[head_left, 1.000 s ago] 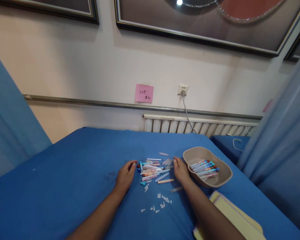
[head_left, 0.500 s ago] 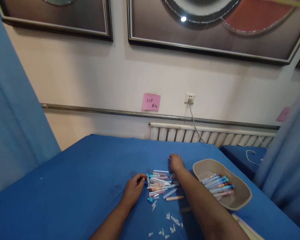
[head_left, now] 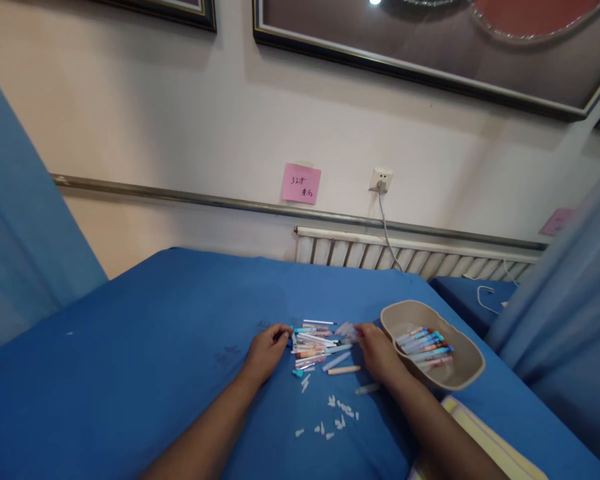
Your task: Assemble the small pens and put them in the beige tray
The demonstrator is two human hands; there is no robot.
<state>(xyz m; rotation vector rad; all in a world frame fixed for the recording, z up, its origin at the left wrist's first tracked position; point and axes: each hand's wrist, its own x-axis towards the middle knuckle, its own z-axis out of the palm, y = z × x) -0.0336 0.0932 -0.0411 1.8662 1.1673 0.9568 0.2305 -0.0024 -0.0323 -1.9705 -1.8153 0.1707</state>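
A pile of pen parts lies on the blue cloth, with white, pink, orange and pale blue sticks mixed together. At its left edge is my left hand, thumb and finger pinched beside a small blue piece; what they hold is unclear. My right hand is at the pile's right side, its fingers closed next to blurred translucent pieces. An orange-tan pen barrel and a pale blue barrel lie in front of the pile. Several small white tips are scattered nearer to me.
A beige bin holding several pens stands right of my right hand. Yellow striped material lies under my right forearm. Behind the blue-covered table are a radiator and a wall rail. Blue curtains hang at both sides.
My right hand has come back from beyond the pile to its right side, nearer me. My left hand stays at the pile's left edge. The view has tilted down.
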